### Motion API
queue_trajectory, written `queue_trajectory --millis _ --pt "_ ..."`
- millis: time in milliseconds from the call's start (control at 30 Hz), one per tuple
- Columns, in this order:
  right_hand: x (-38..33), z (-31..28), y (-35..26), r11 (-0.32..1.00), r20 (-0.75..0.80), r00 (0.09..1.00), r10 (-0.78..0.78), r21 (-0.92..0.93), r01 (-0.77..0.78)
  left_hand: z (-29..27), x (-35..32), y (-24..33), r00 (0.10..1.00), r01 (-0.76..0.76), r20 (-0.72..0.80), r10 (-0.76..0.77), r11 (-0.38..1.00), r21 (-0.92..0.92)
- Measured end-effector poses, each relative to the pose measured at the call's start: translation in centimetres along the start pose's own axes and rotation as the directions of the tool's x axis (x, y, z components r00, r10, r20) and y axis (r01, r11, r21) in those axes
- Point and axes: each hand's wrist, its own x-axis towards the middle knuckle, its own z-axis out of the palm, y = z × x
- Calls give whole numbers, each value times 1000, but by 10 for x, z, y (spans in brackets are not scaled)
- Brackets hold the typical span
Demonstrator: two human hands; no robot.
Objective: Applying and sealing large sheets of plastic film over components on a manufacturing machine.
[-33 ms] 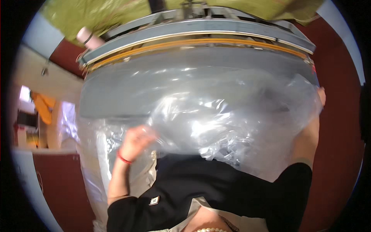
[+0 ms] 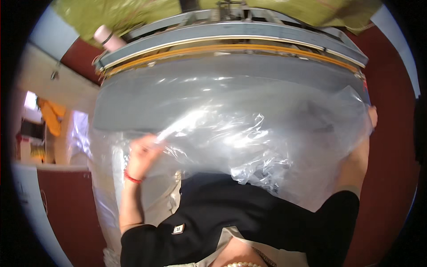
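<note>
A wide clear plastic sheet (image 2: 235,138), wrinkled and shiny, spreads over the grey work surface (image 2: 133,111) in front of me. My left hand (image 2: 144,153), with a red band at its wrist, is closed on the sheet's left part and draws a taut fold from the fingers toward the middle. At the far right edge of the surface, my right hand (image 2: 372,118) is closed at the sheet's right side, its fingers partly hidden. More film hangs in creases near my body.
A long machine bar (image 2: 235,31) with an orange strip (image 2: 249,48) runs across the back of the surface. Behind its left end is a pink roll (image 2: 108,38). Yellow-green sheeting (image 2: 289,11) lies beyond. Clear film (image 2: 104,178) drapes over the left side, above dark red floor (image 2: 66,209).
My left hand has moved left and slightly away from me, pulling the plastic sheet straighter into a tight fold. My right hand stays at the right edge.
</note>
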Motion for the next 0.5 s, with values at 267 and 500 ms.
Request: queue_trajectory --millis 267,500 --pt "-7 -14 -6 999 -45 998 -41 -26 40 -178 -4 -53 663 78 -672 332 861 502" --pt "-4 0 -12 999 -37 998 -43 -33 42 -304 21 -50 274 331 -800 534 729 600"
